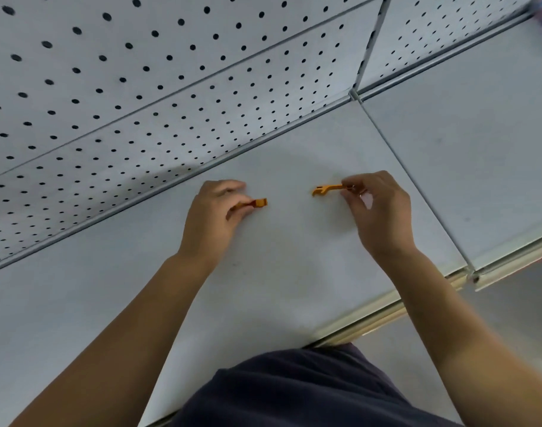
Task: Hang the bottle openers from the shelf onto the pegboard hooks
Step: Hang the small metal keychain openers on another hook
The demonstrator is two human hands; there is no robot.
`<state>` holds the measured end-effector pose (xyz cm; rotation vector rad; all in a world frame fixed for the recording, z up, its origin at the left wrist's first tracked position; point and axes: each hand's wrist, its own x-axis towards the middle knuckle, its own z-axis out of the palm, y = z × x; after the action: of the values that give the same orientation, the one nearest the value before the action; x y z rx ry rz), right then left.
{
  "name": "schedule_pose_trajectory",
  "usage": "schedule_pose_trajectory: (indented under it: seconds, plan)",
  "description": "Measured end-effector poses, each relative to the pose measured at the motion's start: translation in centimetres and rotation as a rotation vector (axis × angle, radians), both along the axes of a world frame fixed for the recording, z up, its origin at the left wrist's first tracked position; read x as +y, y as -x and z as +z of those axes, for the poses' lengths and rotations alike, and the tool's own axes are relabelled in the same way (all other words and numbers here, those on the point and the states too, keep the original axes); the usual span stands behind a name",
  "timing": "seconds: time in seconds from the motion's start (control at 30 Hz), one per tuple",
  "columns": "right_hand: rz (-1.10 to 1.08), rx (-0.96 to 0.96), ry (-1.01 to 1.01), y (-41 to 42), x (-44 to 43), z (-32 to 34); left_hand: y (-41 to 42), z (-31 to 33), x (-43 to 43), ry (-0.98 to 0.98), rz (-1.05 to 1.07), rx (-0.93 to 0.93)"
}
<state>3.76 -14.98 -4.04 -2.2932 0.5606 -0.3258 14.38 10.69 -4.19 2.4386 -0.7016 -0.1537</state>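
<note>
Bottle openers: two small, flat, orange pieces, seemingly metal, one in each hand. The left-hand opener (258, 203) is pinched at its handle end between the thumb and curled fingers of the left hand (215, 211). Its squared head pokes out toward the other hand. It sits low on or just over the flat white shelf board (279, 272); contact cannot be told. The right-hand opener (325, 190) is pinched by the fingertips of the right hand (377, 211) at its tail, with the hooked claw pointing toward the left hand. A small ring may sit inside that pinch, but it is too small to confirm. Judgement: the tail-end pinches suit lifting thin pieces off a flat board. If the hanging hole lies under the fingers, a regrip will be needed before hanging. The white perforated metal pegboard (140, 87) rises just beyond the knuckles of both hands, and only holes show in it. No hooks are in view, so the targets likely lie above the frame. A grey rail (202, 172) marks the back edge of the shelf, near the left fingertips. A panel seam (417, 186) runs close outside the right hand. The front lip (386, 309) lies back under the right forearm. Bare board separates the hands, and the way upward along the pegboard looks unobstructed.
</note>
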Motion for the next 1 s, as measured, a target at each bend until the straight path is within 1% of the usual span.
schedule_pose_trajectory:
  seconds: [0.1, 0.2, 0.27, 0.37, 0.5, 0.6, 0.7, 0.77, 0.83, 0.93, 1.0]
  plan:
    - [-0.031, 0.044, -0.141, -0.6, 0.5, 0.9, 1.0, -0.1, 0.4, 0.032, 0.068, 0.008]
    - [-0.049, 0.095, -0.327, -0.7, 1.5, 1.4, 2.0, 0.1, 0.8, 0.058, 0.138, 0.088]
    - [-0.036, 0.093, -0.404, -0.5, 2.3, 1.6, 2.9, 0.3, 1.2, 0.119, 0.21, 0.162]
    - [0.001, 0.084, -0.447, 0.1, 3.7, 2.1, 4.3, 1.0, 1.9, 0.195, 0.325, 0.282]
    - [0.07, 0.084, -0.486, 0.9, 5.9, 2.8, 6.2, 2.0, 3.2, 0.264, 0.427, 0.442]
    - [0.096, 0.085, -0.508, 1.5, 7.7, 3.4, 7.9, 3.1, 4.5, 0.29, 0.481, 0.523]
    - [0.158, 0.126, -0.493, 2.2, 9.8, 4.1, 10.0, 4.8, 5.7, 0.372, 0.559, 0.591]
    - [0.21, 0.162, -0.489, 2.8, 11.2, 4.8, 11.4, 6.3, 6.4, 0.428, 0.61, 0.601]
    - [0.246, 0.201, -0.534, 3.5, 12.6, 5.5, 12.7, 7.7, 7.2, 0.491, 0.636, 0.585]
    - [0.29, 0.244, -0.721, 4.5, 15.0, 7.0, 14.4, 9.7, 8.9, 0.576, 0.633, 0.559]
    - [0.303, 0.253, -0.852, 5.1, 16.8, 8.2, 15.3, 10.5, 10.4, 0.588, 0.624, 0.537]
